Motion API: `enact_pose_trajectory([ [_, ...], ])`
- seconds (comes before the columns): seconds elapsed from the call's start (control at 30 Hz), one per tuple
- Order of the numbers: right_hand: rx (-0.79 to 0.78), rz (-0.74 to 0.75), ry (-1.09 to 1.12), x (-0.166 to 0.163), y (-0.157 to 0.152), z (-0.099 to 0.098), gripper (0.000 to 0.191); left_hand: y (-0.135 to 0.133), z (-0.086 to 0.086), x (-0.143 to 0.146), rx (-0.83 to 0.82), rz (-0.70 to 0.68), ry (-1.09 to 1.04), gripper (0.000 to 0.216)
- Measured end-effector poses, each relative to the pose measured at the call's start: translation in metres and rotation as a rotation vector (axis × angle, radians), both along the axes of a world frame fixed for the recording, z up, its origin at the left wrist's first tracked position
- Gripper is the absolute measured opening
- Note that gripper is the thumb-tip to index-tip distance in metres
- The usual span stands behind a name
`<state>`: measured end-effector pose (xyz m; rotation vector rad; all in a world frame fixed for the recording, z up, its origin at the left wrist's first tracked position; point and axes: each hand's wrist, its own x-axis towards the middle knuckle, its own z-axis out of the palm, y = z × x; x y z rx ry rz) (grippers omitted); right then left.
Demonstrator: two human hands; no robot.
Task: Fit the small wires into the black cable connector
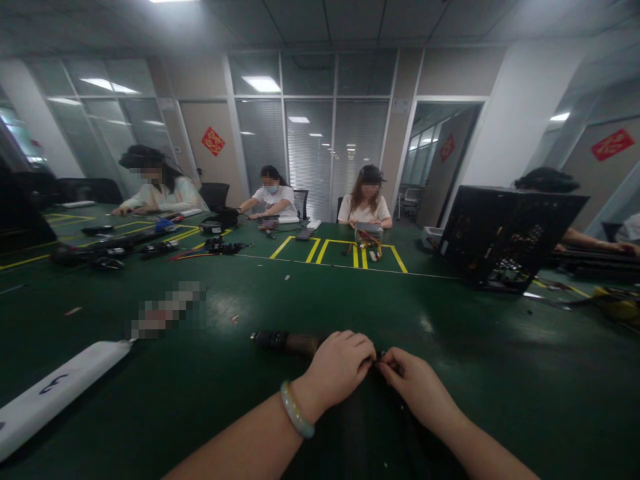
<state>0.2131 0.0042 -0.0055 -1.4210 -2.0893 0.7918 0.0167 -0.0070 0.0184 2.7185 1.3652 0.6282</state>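
A dark, rod-shaped tool [300,345], perhaps an electric screwdriver, lies sideways on the green table with its small metal tip to the left. My left hand [343,363] is closed over its right part, palm down, and a bangle [297,410] circles the wrist. Close beside those fingers, at the tool's right end, my right hand [420,383] has its thumb and fingertips pinched together. What sits in that pinch is too small and hidden to make out.
On the left a white power strip [65,393] reaches toward the table edge. A black computer case [505,237] stands at the right. Cables [215,247] and dark parts lie at the far left. Several people sit across the table [310,300], with yellow tape marks before them.
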Motion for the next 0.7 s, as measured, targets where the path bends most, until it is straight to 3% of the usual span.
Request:
enact_pose_trajectory([
  [0.7,-0.029,0.001,0.006,0.0002,-0.0023,0.0040,0.018,0.0000,-0.0027,-0.0008,-0.022,0.030,-0.081,0.013],
])
